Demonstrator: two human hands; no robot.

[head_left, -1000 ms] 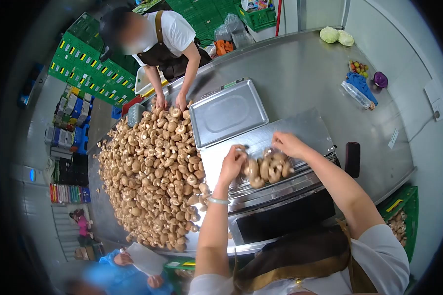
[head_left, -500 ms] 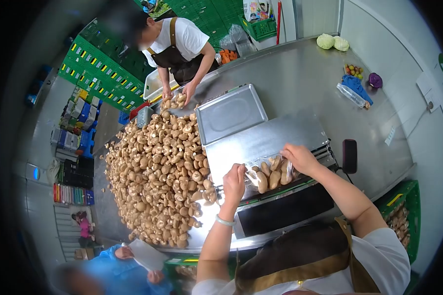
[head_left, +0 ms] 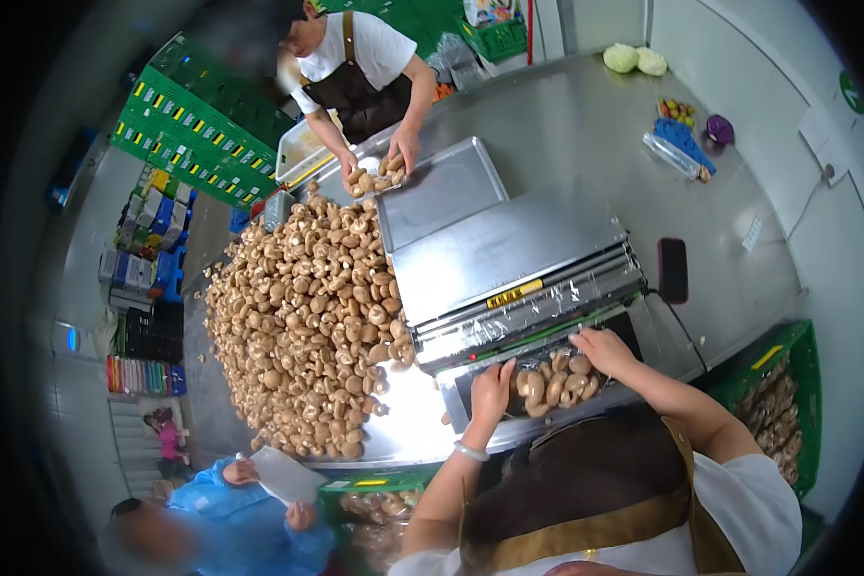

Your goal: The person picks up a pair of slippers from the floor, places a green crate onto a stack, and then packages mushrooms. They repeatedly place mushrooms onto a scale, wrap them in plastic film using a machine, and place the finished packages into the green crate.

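A pack of brown shiitake mushrooms (head_left: 554,382) in clear film is in front of me, over the dark plate of the wrapping machine (head_left: 509,264). My left hand (head_left: 492,392) has its fingers closed at the pack's left end. At the right end, the fingers of my right hand (head_left: 605,351) are also closed on it. A film roller (head_left: 547,309) with a yellow label runs just beyond the pack. Both hands partly cover the film's edges, and whether a tray lies under the mushrooms is hidden.
A large heap of loose shiitakes (head_left: 302,326) covers the table's left side. Across it, a co-worker holds mushrooms (head_left: 376,178) beside a metal tray (head_left: 442,197). A phone (head_left: 673,271) lies on the right. Another person holds paper (head_left: 283,475). Green crates (head_left: 773,360) stand nearby.
My hands and the pack have moved back toward my body, off the roller, which now shows. The co-worker across has lifted mushrooms and brought them toward the metal tray.
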